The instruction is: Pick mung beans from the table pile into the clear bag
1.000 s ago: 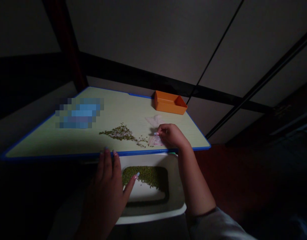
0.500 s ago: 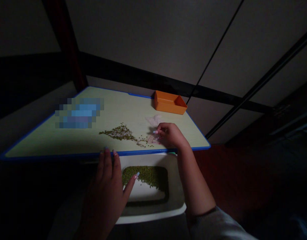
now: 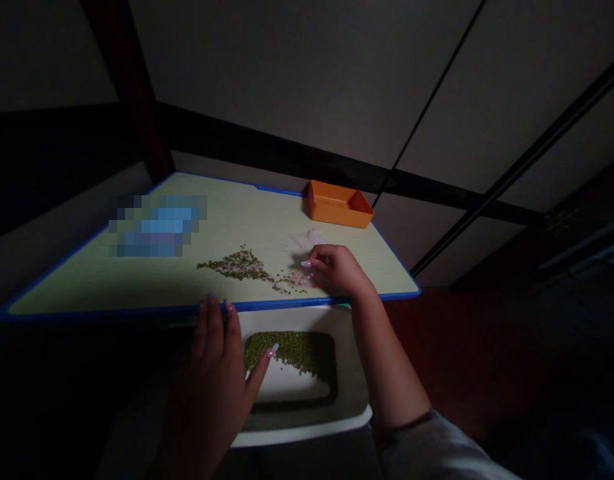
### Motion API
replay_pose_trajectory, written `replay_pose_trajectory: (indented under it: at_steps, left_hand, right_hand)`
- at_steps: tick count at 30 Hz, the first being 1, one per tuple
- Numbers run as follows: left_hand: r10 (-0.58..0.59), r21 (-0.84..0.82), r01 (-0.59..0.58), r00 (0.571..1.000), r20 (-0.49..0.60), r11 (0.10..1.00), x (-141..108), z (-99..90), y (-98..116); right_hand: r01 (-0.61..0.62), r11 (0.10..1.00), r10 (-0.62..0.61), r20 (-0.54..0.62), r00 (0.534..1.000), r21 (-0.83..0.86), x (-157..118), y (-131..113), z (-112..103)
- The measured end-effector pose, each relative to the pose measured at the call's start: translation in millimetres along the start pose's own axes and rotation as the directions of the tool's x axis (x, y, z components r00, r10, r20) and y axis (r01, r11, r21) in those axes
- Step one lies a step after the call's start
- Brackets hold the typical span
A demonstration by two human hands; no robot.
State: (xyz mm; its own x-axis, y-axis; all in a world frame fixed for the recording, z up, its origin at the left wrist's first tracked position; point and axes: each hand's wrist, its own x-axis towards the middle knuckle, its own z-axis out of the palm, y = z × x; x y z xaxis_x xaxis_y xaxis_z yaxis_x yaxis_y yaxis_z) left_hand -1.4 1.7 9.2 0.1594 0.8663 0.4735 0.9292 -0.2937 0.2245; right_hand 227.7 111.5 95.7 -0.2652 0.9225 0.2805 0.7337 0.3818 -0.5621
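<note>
My right hand (image 3: 335, 269) rests on the pale green table (image 3: 137, 280) with its fingertips among scattered green beans (image 3: 287, 283) and pinkish-white grains (image 3: 307, 239). A larger pile of green beans (image 3: 237, 264) lies to its left. My left hand (image 3: 213, 373) lies flat on the left rim of a white tray (image 3: 351, 360) held below the table's blue front edge, thumb reaching over the green beans in the tray (image 3: 291, 350). Neither hand visibly grips anything.
An orange bin (image 3: 339, 204) stands at the table's far right corner. A blurred blue patch (image 3: 157, 225) lies at the table's left. A dark post (image 3: 131, 87) rises behind the table. The floor to the right is dark.
My right hand has slid slightly left and toward the beans, uncovering more of the pinkish-white grains behind it. My left hand and the tray have not moved.
</note>
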Motion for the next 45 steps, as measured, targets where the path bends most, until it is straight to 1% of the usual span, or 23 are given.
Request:
replay_pose_trajectory:
  at_steps: [8, 14, 22, 29, 38, 45]
  left_hand:
    - [-0.001, -0.011, 0.001, 1.0, -0.003, 1.0, -0.7, -1.3, 0.4]
    - [-0.001, -0.02, 0.001, 1.0, -0.004, 1.0, 0.5, -2.1, 0.8]
    - [-0.009, -0.025, 0.009, 1.0, 0.002, 1.0, -0.3, -2.2, 1.0]
    - [0.002, -0.006, -0.002, 1.0, -0.003, 1.0, 0.6, -0.8, 0.7]
    - [-0.005, -0.023, 0.005, 1.0, 0.002, 1.0, 0.0, -1.9, 1.3]
    - [-0.014, -0.031, 0.014, 1.0, 0.002, 0.999, 1.0, -1.4, 1.0]
  right_hand:
    - [0.034, 0.999, -0.033, 0.015, 0.999, -0.029, 1.2, 0.7, 2.5]
    - [0.026, 1.0, -0.026, 0.03, 0.999, -0.001, 0.5, 1.1, 3.1]
    - [-0.002, 0.999, -0.002, 0.091, 0.996, 0.049, -0.2, 2.5, 3.0]
    - [-0.001, 0.997, -0.005, 0.089, 0.996, 0.074, -0.2, 5.3, 3.6]
    - [-0.058, 0.987, 0.025, 0.206, 0.978, 0.152, -2.2, 2.8, 2.4]
    - [-0.085, 0.975, 0.036, 0.233, 0.972, 0.206, -2.1, 6.9, 3.6]
